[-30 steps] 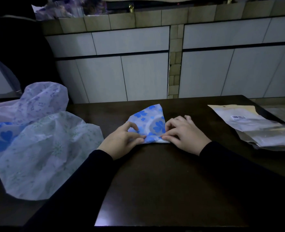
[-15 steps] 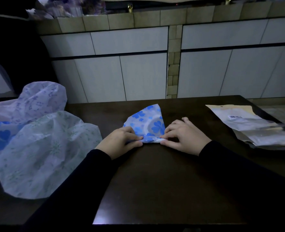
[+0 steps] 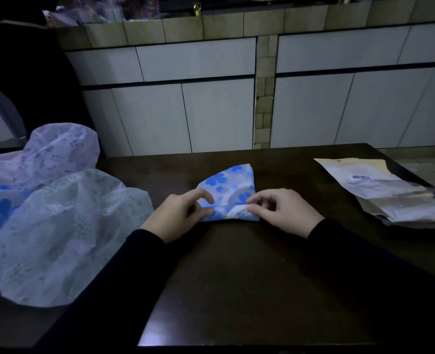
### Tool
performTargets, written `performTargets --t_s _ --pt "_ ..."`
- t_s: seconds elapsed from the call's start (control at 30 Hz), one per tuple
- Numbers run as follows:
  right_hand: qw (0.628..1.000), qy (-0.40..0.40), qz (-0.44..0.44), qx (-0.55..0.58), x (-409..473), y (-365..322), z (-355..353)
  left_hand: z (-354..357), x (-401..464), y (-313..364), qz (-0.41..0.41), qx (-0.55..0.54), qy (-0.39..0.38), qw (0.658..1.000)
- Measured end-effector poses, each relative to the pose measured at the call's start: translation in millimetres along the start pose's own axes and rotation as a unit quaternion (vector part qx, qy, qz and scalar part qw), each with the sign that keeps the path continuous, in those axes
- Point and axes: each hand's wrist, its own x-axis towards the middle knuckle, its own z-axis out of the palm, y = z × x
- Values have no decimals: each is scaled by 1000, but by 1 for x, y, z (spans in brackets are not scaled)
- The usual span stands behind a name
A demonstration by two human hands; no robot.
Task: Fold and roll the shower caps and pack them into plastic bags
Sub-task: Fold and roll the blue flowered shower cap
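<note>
A folded shower cap with blue flowers (image 3: 230,183) lies in the middle of the dark table (image 3: 249,277), its wide end pointing away from me. Its near edge is turned over into a narrow rolled band. My left hand (image 3: 178,215) pinches the left end of that band between thumb and fingers. My right hand (image 3: 283,212) pinches the right end the same way. A pile of flat plastic bags (image 3: 390,195) lies at the right of the table.
Several unfolded shower caps (image 3: 65,233) are heaped at the left, one with green flowers on top, a purple-patterned one (image 3: 58,152) behind. A tiled counter with white panels (image 3: 211,98) runs along the far side. The table's near edge is at the bottom.
The near edge of the blue cap has been turned over into a rolled band. Both hands have shifted slightly apart to its two ends.
</note>
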Motion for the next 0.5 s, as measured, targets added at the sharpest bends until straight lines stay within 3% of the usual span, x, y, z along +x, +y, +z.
performTargets --t_s 0.13,0.3,0.4,0.5 --pt "999 39 -14 -3 2 -1 3 0 7 3 33 54 -7 998" --pt "984 62 -81 -145 3 -3 3 5 9 -10 110 78 32 990" --pt "971 72 -122 -192 2 -3 3 6 10 -8 154 151 63 974" --pt "963 62 -142 -219 2 -3 3 7 10 -4 145 157 35 976"
